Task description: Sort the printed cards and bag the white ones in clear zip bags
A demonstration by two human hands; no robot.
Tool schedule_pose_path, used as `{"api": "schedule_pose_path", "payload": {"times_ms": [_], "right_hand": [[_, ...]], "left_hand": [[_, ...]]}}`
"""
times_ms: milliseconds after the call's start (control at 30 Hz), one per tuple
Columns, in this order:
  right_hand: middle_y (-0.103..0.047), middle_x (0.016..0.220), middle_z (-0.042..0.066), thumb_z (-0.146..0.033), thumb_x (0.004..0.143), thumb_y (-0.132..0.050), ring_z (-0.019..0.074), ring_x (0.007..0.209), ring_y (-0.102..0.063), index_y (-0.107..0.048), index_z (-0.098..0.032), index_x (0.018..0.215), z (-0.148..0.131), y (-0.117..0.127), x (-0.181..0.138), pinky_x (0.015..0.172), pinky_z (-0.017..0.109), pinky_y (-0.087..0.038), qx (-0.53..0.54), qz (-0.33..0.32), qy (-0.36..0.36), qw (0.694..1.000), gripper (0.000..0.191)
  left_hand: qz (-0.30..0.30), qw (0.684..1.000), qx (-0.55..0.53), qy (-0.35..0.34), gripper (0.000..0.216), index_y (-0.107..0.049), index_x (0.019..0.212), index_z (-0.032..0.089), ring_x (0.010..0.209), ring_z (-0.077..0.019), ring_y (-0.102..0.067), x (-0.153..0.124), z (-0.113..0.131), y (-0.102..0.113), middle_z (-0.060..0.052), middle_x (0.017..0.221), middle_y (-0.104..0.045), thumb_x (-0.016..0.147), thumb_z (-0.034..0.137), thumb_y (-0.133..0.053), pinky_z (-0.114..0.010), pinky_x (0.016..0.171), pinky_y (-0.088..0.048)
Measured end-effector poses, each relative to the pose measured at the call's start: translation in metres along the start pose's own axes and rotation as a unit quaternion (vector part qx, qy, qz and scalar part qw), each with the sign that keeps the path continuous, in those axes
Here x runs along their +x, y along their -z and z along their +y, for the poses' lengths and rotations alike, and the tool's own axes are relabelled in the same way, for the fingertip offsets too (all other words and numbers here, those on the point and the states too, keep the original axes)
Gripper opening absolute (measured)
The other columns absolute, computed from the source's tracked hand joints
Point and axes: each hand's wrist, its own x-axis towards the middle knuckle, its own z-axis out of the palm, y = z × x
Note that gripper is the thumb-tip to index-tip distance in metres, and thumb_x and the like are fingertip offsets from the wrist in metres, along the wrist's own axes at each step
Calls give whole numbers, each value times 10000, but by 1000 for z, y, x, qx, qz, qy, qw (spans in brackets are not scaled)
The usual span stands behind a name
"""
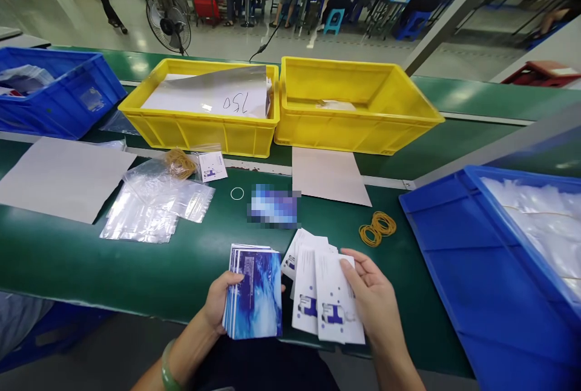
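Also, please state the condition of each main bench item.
Blue cards: stacked, in left hand
White leaflets: overlapping, gripped by right hand
Clear bags: flat, overlapping
Rubber bands: bunched
Grey sheets: lying flat
Left yellow bin: open, holding papers
Right yellow bin: open, pale item inside
Right blue bin: open, holding plastic
Left blue bin: open, contents unclear

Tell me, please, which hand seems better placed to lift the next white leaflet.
Probably the right hand: it touches the white leaflets, while the left hand is occupied holding the stack of blue cards.
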Motion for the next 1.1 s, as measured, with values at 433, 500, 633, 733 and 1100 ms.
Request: {"api": "schedule_pose_path", "payload": {"times_ms": [433, 500, 633, 733, 1100], "right_hand": [[-761, 1131, 48, -169, 992, -475, 214, 1241, -593, -669, -178, 1150, -11, -16, -29, 958, 343, -542, -259, -223, 656, 673, 250], [-783, 1045, 68, -188, 1002, -453, 200, 1053, -704, -648, -182, 1173, -16, -9, -33, 875, 314, -577, -173, -250, 634, 711, 260], [-762, 756, 26, -281, 986, -501, 173, 633, -711, -699, -253, 969, -15, -11, -47, 550, 243, -555, -27, -173, 400, 899, 200], [-727, 727, 33, -445, 932, -575, 175, 596, -662, -685, -230, 865, -14, -33, -50, 484, 235, -500, 33, -100, 141, 984, 251], [-722, 1051, 118, -554, 756, -742, 312, 876, -715, -557, -222, 1129, 0, -26, -19, 633, 398, -607, 159, -115, -75, 978, 533]], "left_hand": [[117, 993, 22, -12, 332, -735, 1018, 58, 707, -219, -724, 7, 3, -4, -139, 875, -779, 787, 293, -692, -311, 737, -557], [106, 994, 19, -35, 385, -721, 1053, 49, 750, -234, -729, 8, 6, -4, -149, 908, -777, 768, 308, -705, -319, 758, -557], [120, 991, 7, -58, 486, -705, 1094, 49, 965, -339, -710, 7, 7, -1, -176, 1011, -763, 720, 359, -713, -399, 846, -547], [151, 987, 37, -46, 453, -717, 1053, 56, 921, -348, -723, 6, 1, -4, -169, 953, -775, 685, 317, -763, -407, 808, -563], [140, 990, 19, -19, 441, -749, 919, 83, 845, -311, -739, 6, -5, -14, -131, 853, -783, 637, 416, -812, -410, 859, -556]]}}
